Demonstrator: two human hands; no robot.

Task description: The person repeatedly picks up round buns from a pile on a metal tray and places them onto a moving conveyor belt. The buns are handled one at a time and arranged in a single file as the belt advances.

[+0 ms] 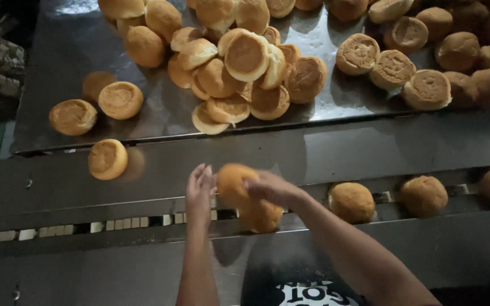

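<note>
while the right hand [272, 188] grips a round golden-brown bun [233, 184] at lower centre, the spread left hand [199, 190] touches its left side.

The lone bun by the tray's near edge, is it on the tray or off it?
Off it: the lone bun lies past the tray, on the lower metal ledge.

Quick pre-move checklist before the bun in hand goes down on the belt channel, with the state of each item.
1. Right hand grips a bun: ok.
2. Left hand holds nothing, open beside that bun: ok.
3. Channel slot below the hands free: not ok, a second bun sits there.
4. Buns on the channel spaced apart, right side: ok.
5. Supply pile on the metal table: ok.
6. Loose bun at the table edge stable: cannot tell.
</note>
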